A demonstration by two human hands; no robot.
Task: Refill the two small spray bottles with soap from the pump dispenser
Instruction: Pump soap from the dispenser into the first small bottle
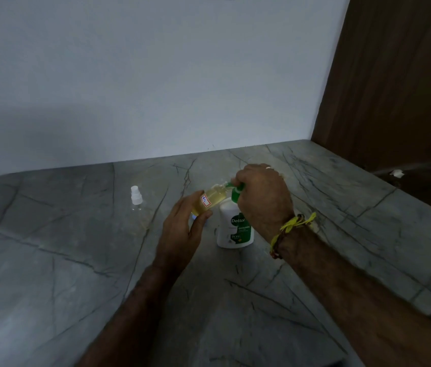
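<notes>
A white pump dispenser (234, 229) with a green label and green pump head stands on the grey marble counter (76, 260). My right hand (262, 197) rests curled over the pump head and hides most of it. My left hand (185, 226) holds a small clear spray bottle (210, 198), tilted, with its open neck at the green nozzle. This bottle contains yellowish liquid and bears a small red-edged sticker. A second small clear spray bottle (137, 201) with a white cap stands upright to the left, apart from both hands.
A white wall runs behind the counter. A brown wooden panel (394, 75) stands at the right, with a lower dark surface beyond the counter's right edge holding a small white scrap (397, 173).
</notes>
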